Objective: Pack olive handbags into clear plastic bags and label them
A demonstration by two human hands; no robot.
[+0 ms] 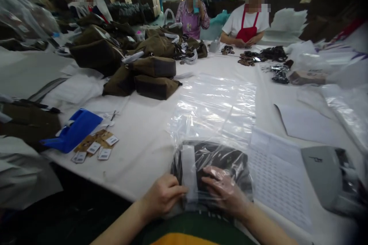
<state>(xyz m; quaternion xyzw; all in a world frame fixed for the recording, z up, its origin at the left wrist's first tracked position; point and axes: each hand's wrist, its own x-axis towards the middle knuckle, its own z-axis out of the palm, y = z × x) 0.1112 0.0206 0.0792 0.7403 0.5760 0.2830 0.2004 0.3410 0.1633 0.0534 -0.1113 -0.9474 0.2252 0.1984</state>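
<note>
A clear plastic bag [215,103] lies lengthwise on the table in front of me, its far part flat and shiny. In its near end is a dark, flat item [209,153], perhaps a handbag, with a white strip [189,168] running down its left side. My left hand [163,197] is closed, thumb and forefinger pinching the plastic at the near left edge. Lying on the dark item, my right hand [224,189] has its fingers spread, and glossy plastic covers at least part of it. The item's nearest edge is hidden by my hands and clothing.
Printed sheets [276,172] and a grey device [327,176] sit at right. Left are a blue tool [76,128] and barcode tags [104,154]. Brown handbags [155,67] are heaped beyond, near small dark pieces [250,58]. Co-workers [191,19] are across the table.
</note>
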